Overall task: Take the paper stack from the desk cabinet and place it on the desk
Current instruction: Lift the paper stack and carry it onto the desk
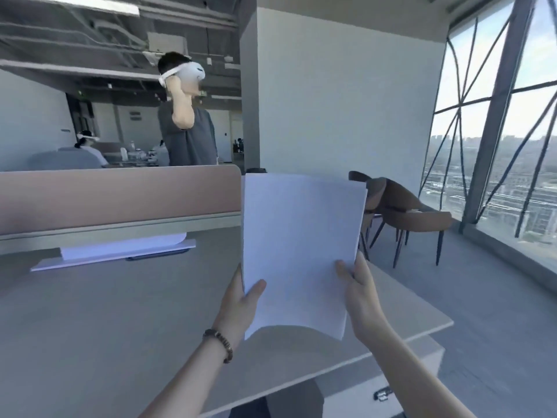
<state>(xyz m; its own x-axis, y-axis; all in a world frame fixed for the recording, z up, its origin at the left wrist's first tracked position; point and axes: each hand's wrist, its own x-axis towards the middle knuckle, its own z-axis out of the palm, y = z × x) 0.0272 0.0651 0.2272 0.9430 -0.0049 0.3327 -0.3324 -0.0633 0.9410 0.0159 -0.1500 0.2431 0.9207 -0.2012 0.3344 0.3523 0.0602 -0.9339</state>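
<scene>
- Paper stack [298, 251] is up in the air, held nearly upright over the right end of the desk [90, 327], not resting on it.
- Left hand [241, 300] grips the stack's lower left edge: thumb closed over the front sheet, fingers tucked behind where you can't see them.
- Right hand [358, 294] pinches the lower right edge the same way, thumb on the front, rest of the hand wrapped round the side.
- Bottom edge of the stack bows upward in the middle, so there's an arched gap with the desk showing through under it.
- Sheets look blank white from this side, and the top corners are a bit fanned out at the right.
- Bead bracelet [220, 342] sits on the left wrist.
- Cabinet [407, 375] is tucked under the desk's right end, below the right forearm, with a small dark handle or lock on its front. Can't tell if it's open or closed from here.
- Further back on the desk there's a flat white stand [120, 251] against the pinkish divider [120, 194].
- Brown chair [407, 212] stands on the floor beyond the desk, near the big window [497, 146].
- Behind the divider a person [187, 131] in a grey top stands with an arm raised to a white headset.
</scene>
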